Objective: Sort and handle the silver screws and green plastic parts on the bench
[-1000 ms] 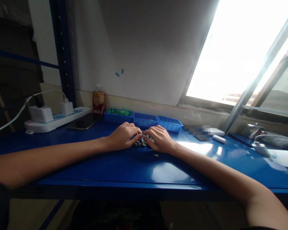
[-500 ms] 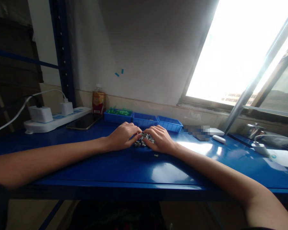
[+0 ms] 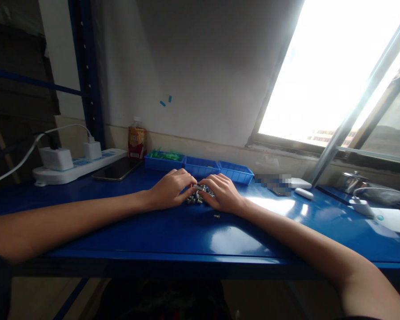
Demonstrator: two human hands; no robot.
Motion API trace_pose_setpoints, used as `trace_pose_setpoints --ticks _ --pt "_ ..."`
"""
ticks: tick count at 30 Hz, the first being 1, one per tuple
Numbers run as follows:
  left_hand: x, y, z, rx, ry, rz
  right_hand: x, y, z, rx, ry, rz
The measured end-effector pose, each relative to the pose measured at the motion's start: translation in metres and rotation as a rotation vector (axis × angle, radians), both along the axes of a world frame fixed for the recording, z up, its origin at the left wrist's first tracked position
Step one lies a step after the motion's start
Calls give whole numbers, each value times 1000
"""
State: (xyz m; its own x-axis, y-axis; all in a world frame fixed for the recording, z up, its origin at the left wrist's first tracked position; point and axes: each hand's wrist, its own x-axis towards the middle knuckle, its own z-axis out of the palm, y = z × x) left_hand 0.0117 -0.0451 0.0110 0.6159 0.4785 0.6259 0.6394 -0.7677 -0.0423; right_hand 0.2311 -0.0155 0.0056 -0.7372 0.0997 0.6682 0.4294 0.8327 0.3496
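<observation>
My left hand (image 3: 174, 190) and my right hand (image 3: 222, 192) meet from both sides over a small heap of silver screws (image 3: 194, 201) on the blue table. Between the two sets of pinched fingertips is a small, light silver screw (image 3: 198, 187), partly covered by the fingers. Part of the heap lies hidden behind the fingers and thumbs. One loose screw (image 3: 217, 216) lies on the tabletop, just in front of my right hand.
Behind my hands stand a blue bin (image 3: 163, 163) of green pieces and two more blue bins (image 3: 202, 167) (image 3: 236, 173). Left are a drink bottle (image 3: 137, 140), a phone (image 3: 117, 169) and a power strip (image 3: 53, 176). A white case (image 3: 304, 193) lies right.
The fingertips have shifted very slightly around the small silver screw between them. Both arms, the heap and the loose screw stay where they were.
</observation>
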Motion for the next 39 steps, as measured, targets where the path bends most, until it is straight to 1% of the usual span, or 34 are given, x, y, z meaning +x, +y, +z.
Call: trace_pose_setpoints --ticks 5,11,14,20,24,31,36,39 --pt "1 0 0 -14 24 16 -1 0 1 22 -19 6" --pt "-1 1 -2 -10 -37 8 -1 -1 2 39 -16 -13" --pt "-1 1 -2 2 -24 0 -1 0 1 31 -8 -14" --pt "1 0 0 13 -5 34 0 0 0 -29 11 3" --pt "1 0 0 1 16 30 0 1 -1 -6 8 -10" --pt "-1 0 -2 6 -16 5 1 2 -1 21 0 -15" --pt "0 1 -2 8 -18 20 1 1 -1 -15 8 -3" --pt "0 1 -1 2 -7 22 1 1 -1 -8 7 -5"
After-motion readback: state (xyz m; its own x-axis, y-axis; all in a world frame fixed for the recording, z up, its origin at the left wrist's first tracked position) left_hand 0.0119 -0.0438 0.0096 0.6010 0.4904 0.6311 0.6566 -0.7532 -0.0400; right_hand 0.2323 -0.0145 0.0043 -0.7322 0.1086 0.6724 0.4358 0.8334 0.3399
